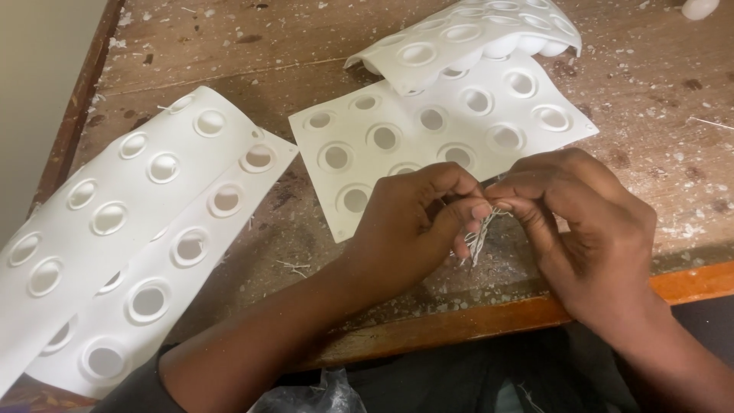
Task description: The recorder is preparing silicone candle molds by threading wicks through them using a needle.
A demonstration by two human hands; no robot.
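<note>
My left hand [413, 226] and my right hand [589, 229] meet over the near edge of the wooden table [306, 46]. Together they pinch a small bundle of thin white wicks [480, 233], which hangs down between the fingertips. The left thumb and forefinger grip the bundle from the left; the right fingertips pinch its upper end. Just beyond the hands lies a flat white mould sheet [397, 141] with round holes. A second white sheet [466, 38] curls over its far edge.
Two long white mould sheets [130, 229] with round holes overlap at the left, reaching past the table's near edge. White wax flecks and a few loose wick scraps [294, 266] litter the wood. An orange strip [474, 321] edges the table front. A white rounded object [699, 8] sits far right.
</note>
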